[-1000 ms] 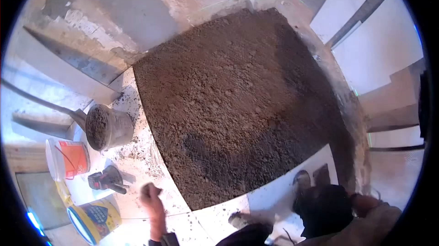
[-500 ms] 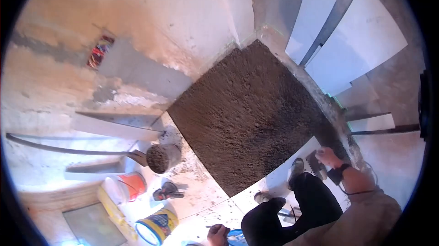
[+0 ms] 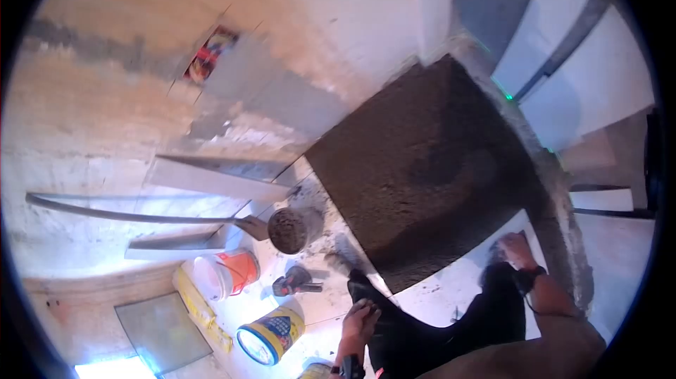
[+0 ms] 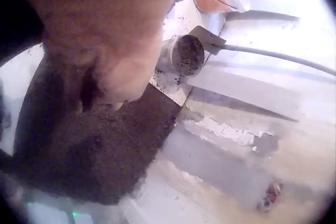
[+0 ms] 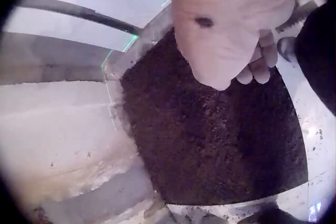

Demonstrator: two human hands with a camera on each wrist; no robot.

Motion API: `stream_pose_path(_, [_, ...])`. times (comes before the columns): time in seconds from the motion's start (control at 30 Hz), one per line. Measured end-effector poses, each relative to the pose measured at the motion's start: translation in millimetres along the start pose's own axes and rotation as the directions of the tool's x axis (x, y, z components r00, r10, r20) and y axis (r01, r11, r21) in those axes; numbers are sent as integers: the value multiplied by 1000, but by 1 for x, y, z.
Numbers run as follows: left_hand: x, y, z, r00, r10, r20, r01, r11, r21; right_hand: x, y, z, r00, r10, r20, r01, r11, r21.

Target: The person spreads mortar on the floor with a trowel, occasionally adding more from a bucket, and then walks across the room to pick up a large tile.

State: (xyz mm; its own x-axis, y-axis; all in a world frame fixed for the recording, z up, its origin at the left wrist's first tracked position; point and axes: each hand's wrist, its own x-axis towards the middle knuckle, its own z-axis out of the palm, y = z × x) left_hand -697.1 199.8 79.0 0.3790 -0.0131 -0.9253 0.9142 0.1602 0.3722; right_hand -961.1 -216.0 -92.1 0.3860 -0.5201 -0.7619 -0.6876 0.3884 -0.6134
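Note:
A broad bed of dark, crumbly mortar [image 3: 429, 168] covers the floor in front of me. At its near right corner, my right hand [image 3: 517, 249] is low over the pale floor, its fingers curled around a notched trowel. Toothed edging of that trowel [image 5: 298, 14] shows beside the hand in the right wrist view; its handle is hidden. Near my knee, my left hand [image 3: 361, 317] hangs with loosely bent fingers and no object visible in it. From the left wrist view, the left hand [image 4: 110, 40] overlaps the mortar bed, thumb close to the fingers.
To the left stands a bucket of mortar [image 3: 289, 231], a long-handled shovel [image 3: 250, 226] against it. Closer are a white-and-orange bucket [image 3: 239, 271], a red-and-black power tool [image 3: 296, 282] and a yellow-and-blue bucket [image 3: 278, 330]. White boards [image 3: 598, 83] stand along the right wall.
My right hand has come forward from beside my knee to the trowel. My left foot has stepped left, near the power tool, and the left hand now hangs by the knee. The head view has shifted.

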Motion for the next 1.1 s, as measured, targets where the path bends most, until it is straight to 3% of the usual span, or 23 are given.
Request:
stream_pose_path(0.03, [21,25,5,998,-54,-28,52,996,-67,-6,-10,8,999,-40,7,40,999,-19])
stream_pose_path(0.1, [78,63,-25,999,-47,-25,46,999,-25,0,-5,41,989,-51,-138,20,976,-217])
stream_pose_path(0.2, [159,120,-73,989,-79,-124,80,997,6,-15,-71,153,994,104,-40,-108,983,-151])
stream_pose_path(0.23, [187,135,-101,990,-32,-137,34,999,18,-15,-90,209,967,234,-100,-243,965,-94])
stream_pose_path(0.27, [215,150,-129,989,16,-150,-11,999,31,0,-83,247,986,156,51,-133,942,-307])
stream_pose_path(0.3, [242,166,-156,985,63,-162,-56,997,45,6,-90,298,986,116,116,-76,949,-306])
stream_pose_path(0.33, [268,181,-183,980,142,-141,-115,977,181,12,-98,350,980,76,182,-18,954,-299])
stream_pose_path(0.37, [292,197,-213,969,246,32,-207,728,654,18,-106,402,969,35,246,38,958,-285])
stream_pose_path(0.4, [308,215,-233,904,338,262,-282,10,959,16,-139,447,933,-135,333,269,877,-398])
stream_pose_path(0.43, [324,232,-244,848,323,420,-249,-457,854,9,-170,489,861,-270,432,472,741,-477])
stream_pose_path(0.47, [327,249,-232,922,326,207,-70,-386,920,4,-189,524,921,-52,386,197,917,-346])
stream_pose_path(0.5, [366,225,-285,806,481,346,-244,-262,934,5,-190,549,917,-50,396,187,931,-315])
stream_pose_path(0.53, [372,221,-303,885,440,151,-323,347,880,9,-186,564,902,-28,430,185,927,-327])
stream_pose_path(0.57, [373,220,-300,971,237,21,-215,836,505,7,-175,569,865,-209,456,376,872,-314])
stream_pose_path(0.6, [362,218,-265,980,198,-17,-179,917,356,2,-173,570,913,-130,387,302,854,-425])
stream_pose_path(0.63, [348,217,-231,986,158,-55,-145,970,195,1,-170,565,945,-53,323,221,831,-511])
stream_pose_path(0.67, [337,204,-217,984,70,-163,-90,989,-115,0,-163,552,954,43,295,139,813,-566])
stream_pose_path(0.7, [301,214,-174,988,-5,-153,-24,982,-189,2,-150,538,951,133,279,67,791,-608])
stream_pose_path(0.83, [246,163,-99,980,-174,-96,170,984,-50,23,-2,391,957,-119,264,276,645,-712])
stream_pose_path(0.9, [219,143,-56,988,-151,12,151,988,31,5,0,315,999,-1,43,34,620,-784])
stream_pose_path(0.97, [202,114,-31,980,-161,121,151,985,87,-1,67,218,998,33,49,23,542,-840])
stream_pose_path(1.03, [194,76,-12,975,-183,124,157,969,193,-12,95,135,998,-11,-61,-50,457,-888])
stream_pose_path(1.1, [188,33,3,977,-213,24,192,917,349,-12,201,42,990,-21,-140,-112,489,-865])
